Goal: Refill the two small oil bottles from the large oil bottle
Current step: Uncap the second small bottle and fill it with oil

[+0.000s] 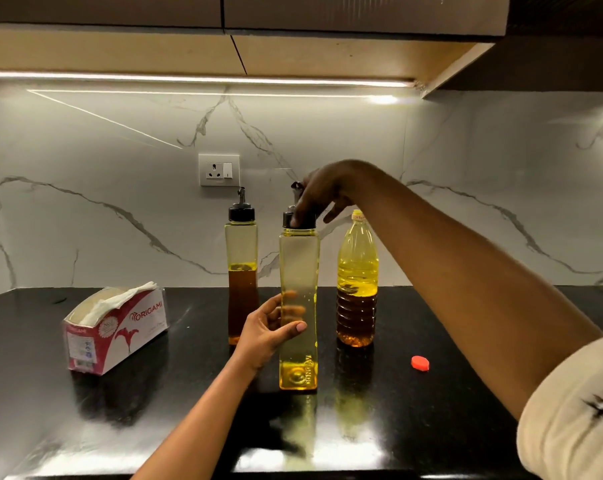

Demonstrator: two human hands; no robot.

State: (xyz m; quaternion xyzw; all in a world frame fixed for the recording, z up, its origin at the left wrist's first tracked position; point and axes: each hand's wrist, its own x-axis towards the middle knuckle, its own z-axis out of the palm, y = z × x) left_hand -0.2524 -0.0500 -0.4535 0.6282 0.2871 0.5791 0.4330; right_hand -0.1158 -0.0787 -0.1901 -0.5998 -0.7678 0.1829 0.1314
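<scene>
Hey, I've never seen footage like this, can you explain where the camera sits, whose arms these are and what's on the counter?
No machine here: these are a person's two arms, filmed by one wide-angle camera worn on their head, looking forward and down. The left hand grips a tall, nearly empty small bottle standing on the black counter; the right hand grips its black cap. Behind stands a second small bottle, about half full of oil, and at the picture's right a large oil bottle. A tissue box and a loose red cap also lie on the counter.
</scene>
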